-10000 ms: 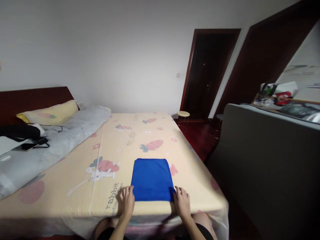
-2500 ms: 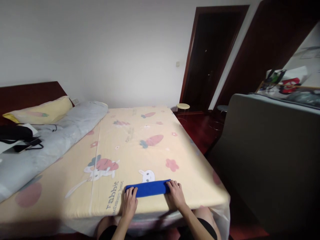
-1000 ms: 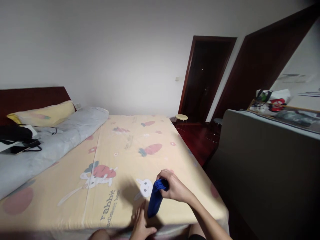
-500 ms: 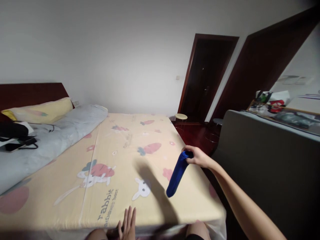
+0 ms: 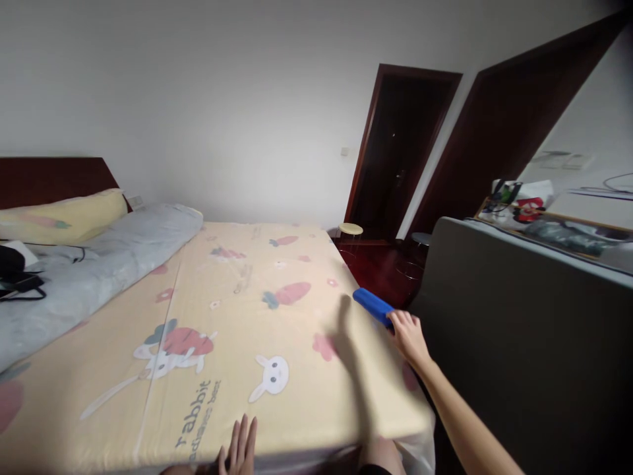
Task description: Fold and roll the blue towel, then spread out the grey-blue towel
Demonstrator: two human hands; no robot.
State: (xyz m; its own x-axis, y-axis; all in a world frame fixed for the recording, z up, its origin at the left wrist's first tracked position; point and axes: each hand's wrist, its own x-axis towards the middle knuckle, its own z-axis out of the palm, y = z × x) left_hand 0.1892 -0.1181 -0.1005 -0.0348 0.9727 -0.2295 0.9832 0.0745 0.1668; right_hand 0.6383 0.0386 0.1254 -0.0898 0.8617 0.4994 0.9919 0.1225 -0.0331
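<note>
My right hand (image 5: 406, 332) is closed around one end of a long, slim blue object (image 5: 373, 305), above the right side of the bed. Its far end points up and to the left, and its exact kind is unclear. On the bed's near edge, my left hand (image 5: 241, 447) lies with fingers stretched out, holding nothing. Beneath both is a cream sheet (image 5: 297, 343) printed with rabbits and carrots. A long shadow of my right arm and the blue object falls across it.
A grey rolled quilt (image 5: 123, 251) and a yellow pillow (image 5: 64, 214) lie at the left by the headboard (image 5: 54, 178). A dark grey panel (image 5: 494, 316) stands close on the right. Past the bed are a round stool (image 5: 351, 229) and a dark door (image 5: 400, 152).
The blue object has swung from hanging downward to pointing up and left. My right hand has turned over and moved slightly right and down. My left hand stays on the bed edge.
</note>
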